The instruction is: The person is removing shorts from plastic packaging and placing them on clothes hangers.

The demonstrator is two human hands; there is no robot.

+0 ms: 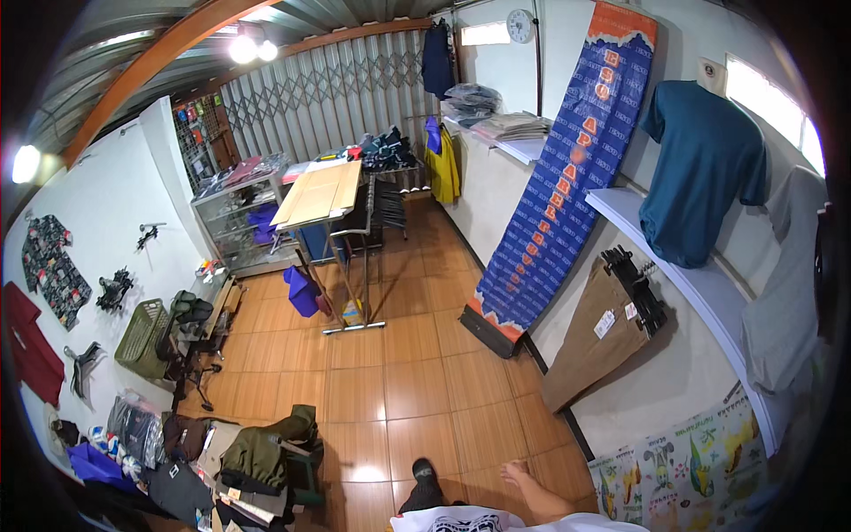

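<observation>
My right hand hangs low over the tiled floor, its fingers stretched out and holding nothing. My left hand is out of view. Below me show my white printed shirt and one dark shoe. Nearest on the left, an olive-green garment lies on top of a pile of clothes and packages, partly over a dark green stool. To the right of my hand, a colourful printed sheet covers the lower wall.
A tall blue and orange banner leans on the right wall. Brown trousers hang beside it, under a shelf with a teal shirt. Ahead stand a board-topped table and a glass display case. A green basket is at left.
</observation>
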